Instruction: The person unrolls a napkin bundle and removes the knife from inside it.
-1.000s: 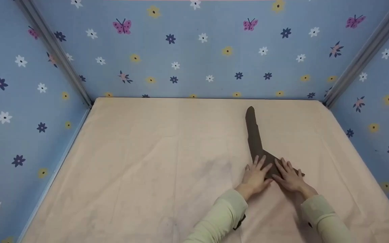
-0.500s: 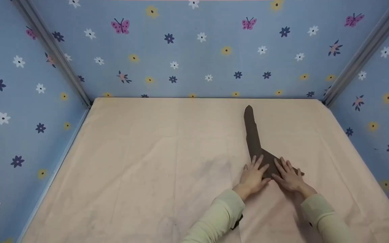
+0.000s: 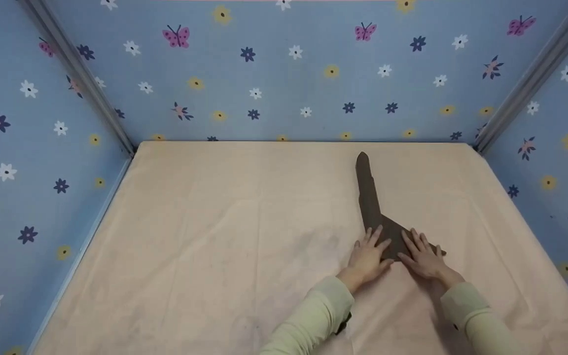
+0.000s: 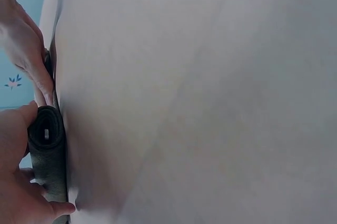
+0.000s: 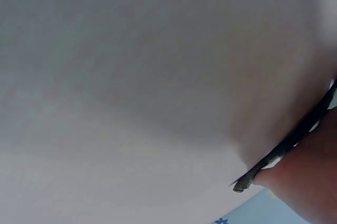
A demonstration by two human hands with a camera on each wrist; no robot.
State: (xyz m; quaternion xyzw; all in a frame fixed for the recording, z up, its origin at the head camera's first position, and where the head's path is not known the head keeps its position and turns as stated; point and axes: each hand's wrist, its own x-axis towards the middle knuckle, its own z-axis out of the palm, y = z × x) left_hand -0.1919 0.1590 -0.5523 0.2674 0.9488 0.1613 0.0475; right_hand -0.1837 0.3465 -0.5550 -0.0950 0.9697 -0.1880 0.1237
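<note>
From my head view I see the dark brown cloth (image 3: pixel 369 197) lying on the pale table cover (image 3: pixel 205 222), its narrow arm pointing toward the blue flowered wall (image 3: pixel 284 74) and its broader part tapering off to the right. That view hides the cloth's thickness, but my left wrist view gives it away: beside the left hand (image 3: pixel 368 257) there is a roll (image 4: pixel 47 168) seen end-on, wound in a spiral with a small hollow in the middle. The right wrist view shows me only a thin dark edge of cloth beneath part of the right hand (image 3: pixel 424 260), most of which is cut off by the frame.

Both hands have their fingers spread and straight, resting on the cloth rather than clasping it. The left one covers the bend at the near side of the cloth, its thumb by the end of the roll; the right one lies across the tapering part, near the tip. The narrow arm extends well beyond the left fingertips, out of either hand's reach.
</note>
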